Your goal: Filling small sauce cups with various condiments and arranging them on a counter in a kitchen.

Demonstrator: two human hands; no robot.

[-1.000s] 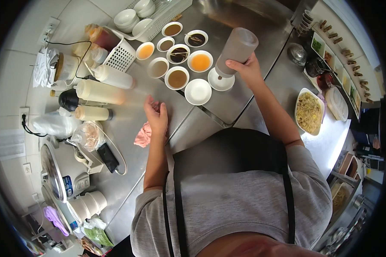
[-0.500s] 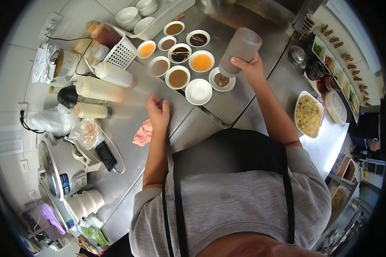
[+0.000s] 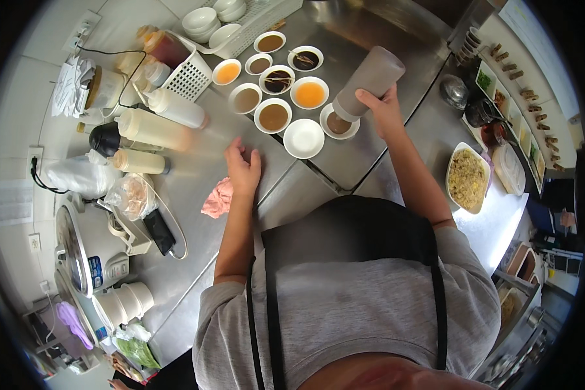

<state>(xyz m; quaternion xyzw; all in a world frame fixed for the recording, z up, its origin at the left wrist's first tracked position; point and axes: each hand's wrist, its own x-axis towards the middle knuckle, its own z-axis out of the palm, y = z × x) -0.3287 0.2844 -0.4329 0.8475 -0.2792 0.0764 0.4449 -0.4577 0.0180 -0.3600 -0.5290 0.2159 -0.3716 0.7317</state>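
Note:
My right hand (image 3: 385,112) is wrapped round a greyish-brown squeeze bottle (image 3: 372,77), tilted with its lower end over a small white bowl of brown sauce (image 3: 338,123). Whether the bottle's tip touches the sauce is hidden. Just left of that bowl stands an empty white bowl (image 3: 303,138). Several more small bowls cluster behind, among them a bowl of orange sauce (image 3: 310,93), a bowl of brown sauce (image 3: 273,116) and a bowl of dark sauce with pale strips (image 3: 277,80). My left hand (image 3: 244,167) rests loosely curled and holds nothing, beside a crumpled pink cloth (image 3: 218,198).
Squeeze bottles (image 3: 153,130) lie along the left side, near a white basket (image 3: 187,77) and a phone (image 3: 158,231) on a cable. Stacked white bowls (image 3: 201,23) stand at the back. On the right are a dish of fried rice (image 3: 468,179) and a long topping tray (image 3: 510,114).
The squeeze bottle has tipped slightly further over in my right hand, and the brown sauce covers more of the bowl's bottom. My left hand stays nearly where it was.

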